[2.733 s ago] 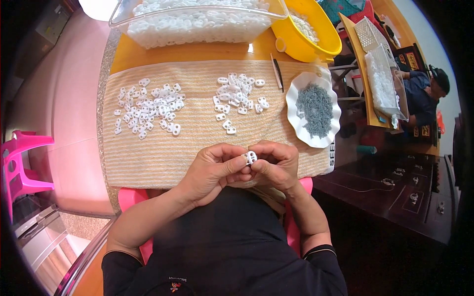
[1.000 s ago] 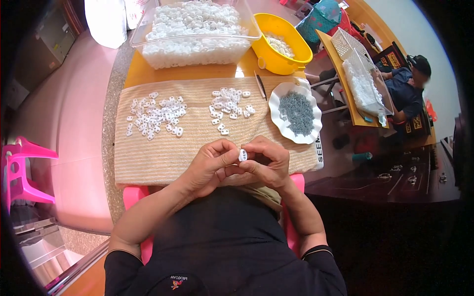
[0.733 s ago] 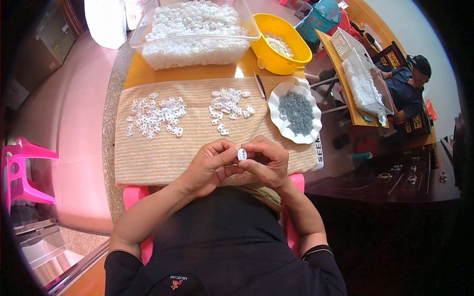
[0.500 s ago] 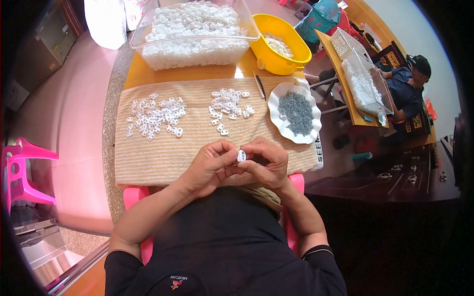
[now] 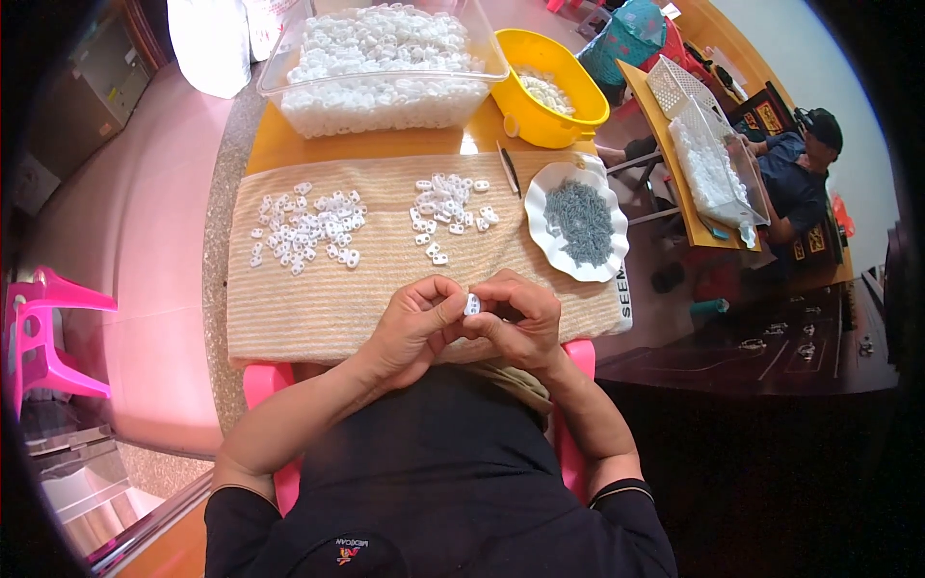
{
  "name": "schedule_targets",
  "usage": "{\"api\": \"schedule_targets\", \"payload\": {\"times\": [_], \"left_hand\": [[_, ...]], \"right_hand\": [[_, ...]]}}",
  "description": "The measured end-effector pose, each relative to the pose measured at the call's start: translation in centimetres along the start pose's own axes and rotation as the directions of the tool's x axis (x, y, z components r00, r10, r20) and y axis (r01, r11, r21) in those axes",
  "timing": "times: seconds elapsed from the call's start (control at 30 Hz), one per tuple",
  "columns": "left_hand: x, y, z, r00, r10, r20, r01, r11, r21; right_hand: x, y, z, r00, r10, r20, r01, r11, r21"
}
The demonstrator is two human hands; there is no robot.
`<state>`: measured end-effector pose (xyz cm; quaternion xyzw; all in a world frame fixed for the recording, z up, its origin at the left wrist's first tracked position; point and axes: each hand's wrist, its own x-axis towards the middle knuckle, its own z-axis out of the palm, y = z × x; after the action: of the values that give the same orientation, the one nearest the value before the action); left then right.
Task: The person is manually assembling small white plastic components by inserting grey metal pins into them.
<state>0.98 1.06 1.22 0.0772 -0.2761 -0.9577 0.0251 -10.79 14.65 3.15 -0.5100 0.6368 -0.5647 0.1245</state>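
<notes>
A small white plastic piece (image 5: 471, 305) with dark holes is pinched between my two hands, above the near edge of the striped towel (image 5: 299, 323). My left hand (image 5: 424, 323) grips it from the left with thumb and fingers. From the other side, the fingertips of my right hand (image 5: 520, 318) close on it. Beyond my hands lie two groups of like white pieces, a wider left pile (image 5: 308, 226) and a smaller right pile (image 5: 445, 202). A scalloped white plate (image 5: 544, 252) at the right holds a heap of small grey parts (image 5: 581, 222).
Dark tweezers (image 5: 509, 171) lie beside the plate. At the back stand a clear bin (image 5: 385, 87) full of white pieces and a yellow basin (image 5: 549, 130). A pink stool (image 5: 58, 337) is on the left. Another person (image 5: 795, 183) sits at a table on the right.
The white piece has turned slightly between my fingertips. My hands stay in nearly the same place, and the whole view has shifted a little.
</notes>
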Motion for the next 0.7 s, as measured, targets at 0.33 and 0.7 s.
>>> {"api": "schedule_targets", "payload": {"times": [0.33,0.7], "left_hand": [[0.06,0.04,-0.13,0.999,-0.017,-0.03,0.017,1.0,0.009],[0.17,0.1,0.03,0.999,-0.01,-0.035,0.01,1.0,0.011]], "right_hand": [[-0.13,0.19,0.37,1.0,0.022,-0.017,-0.021,0.999,0.025],[-0.01,0.32,0.31,1.0,0.028,-0.004,-0.028,0.999,0.03]]}}
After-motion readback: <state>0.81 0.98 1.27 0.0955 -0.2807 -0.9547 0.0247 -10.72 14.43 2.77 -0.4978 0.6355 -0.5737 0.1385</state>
